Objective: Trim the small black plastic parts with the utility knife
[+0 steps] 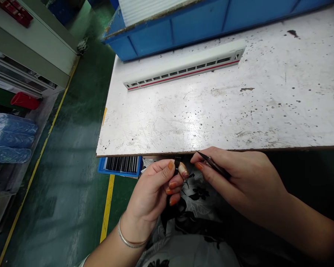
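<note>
My left hand (158, 185) is closed, pinching a small black part (177, 163) between thumb and forefinger just below the table's front edge. What the part is I cannot make out. A dark pair of pointed tweezers (214, 166) is gripped by my right hand (247, 178), its tip aimed left and up. The tip and the black part are a short way apart. On the table beyond both hands lies a white model train car body (183, 68) with dark windows and a red stripe.
A blue bin (178, 31) with a white ribbed sheet stands along the back of the white table (211, 115). Below its left corner, a blue tray (121, 165) holds several thin dark pieces upright. Green floor with yellow lines (107, 209) runs along the left.
</note>
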`<state>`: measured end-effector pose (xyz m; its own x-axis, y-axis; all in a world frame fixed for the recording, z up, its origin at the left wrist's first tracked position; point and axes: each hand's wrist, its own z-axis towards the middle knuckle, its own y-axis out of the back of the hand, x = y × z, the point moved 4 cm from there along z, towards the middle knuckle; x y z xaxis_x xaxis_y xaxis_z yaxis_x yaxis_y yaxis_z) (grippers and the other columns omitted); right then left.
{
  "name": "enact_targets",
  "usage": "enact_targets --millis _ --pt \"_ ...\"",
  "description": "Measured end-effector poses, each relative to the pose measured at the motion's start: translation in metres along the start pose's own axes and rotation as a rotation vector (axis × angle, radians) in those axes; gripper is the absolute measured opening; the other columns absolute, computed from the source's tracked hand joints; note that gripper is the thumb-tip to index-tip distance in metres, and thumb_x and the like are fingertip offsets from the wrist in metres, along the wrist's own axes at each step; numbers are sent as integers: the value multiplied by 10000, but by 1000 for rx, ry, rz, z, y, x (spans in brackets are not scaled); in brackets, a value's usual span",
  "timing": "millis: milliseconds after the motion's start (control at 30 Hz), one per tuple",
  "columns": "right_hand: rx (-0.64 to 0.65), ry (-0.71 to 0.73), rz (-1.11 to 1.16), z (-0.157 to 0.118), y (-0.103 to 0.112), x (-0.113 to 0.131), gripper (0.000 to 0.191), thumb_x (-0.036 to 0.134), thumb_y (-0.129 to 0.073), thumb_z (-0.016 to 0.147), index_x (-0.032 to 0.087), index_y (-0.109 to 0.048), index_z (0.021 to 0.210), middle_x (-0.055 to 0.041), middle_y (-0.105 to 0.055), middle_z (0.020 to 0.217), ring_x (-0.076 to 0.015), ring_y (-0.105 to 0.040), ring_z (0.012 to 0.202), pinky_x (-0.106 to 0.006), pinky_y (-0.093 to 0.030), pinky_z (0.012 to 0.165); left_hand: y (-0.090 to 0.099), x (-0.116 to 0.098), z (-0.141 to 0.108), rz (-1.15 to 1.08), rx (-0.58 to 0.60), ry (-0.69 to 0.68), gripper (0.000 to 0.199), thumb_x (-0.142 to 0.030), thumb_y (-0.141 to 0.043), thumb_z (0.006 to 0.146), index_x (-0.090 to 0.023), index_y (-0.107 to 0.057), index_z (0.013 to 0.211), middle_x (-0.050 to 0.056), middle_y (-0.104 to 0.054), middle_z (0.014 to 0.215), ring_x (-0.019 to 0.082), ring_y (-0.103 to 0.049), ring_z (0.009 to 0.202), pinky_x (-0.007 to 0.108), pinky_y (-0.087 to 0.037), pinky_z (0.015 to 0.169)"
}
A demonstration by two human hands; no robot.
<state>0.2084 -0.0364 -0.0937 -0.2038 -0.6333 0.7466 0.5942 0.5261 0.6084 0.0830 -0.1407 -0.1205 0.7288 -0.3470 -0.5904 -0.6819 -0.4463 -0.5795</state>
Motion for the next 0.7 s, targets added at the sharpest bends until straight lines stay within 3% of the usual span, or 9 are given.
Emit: enact_targets --millis 700 --pt "48 -5 20 -1 -3 1 122 166 -520 937 178 -612 856 58 -570 612 -65 -518 510 -198 -361 513 3 0 -1 -31 16 0 243 -288 -566 924 -124 -702 806 -42 -313 583 53 -248 493 101 -356 409"
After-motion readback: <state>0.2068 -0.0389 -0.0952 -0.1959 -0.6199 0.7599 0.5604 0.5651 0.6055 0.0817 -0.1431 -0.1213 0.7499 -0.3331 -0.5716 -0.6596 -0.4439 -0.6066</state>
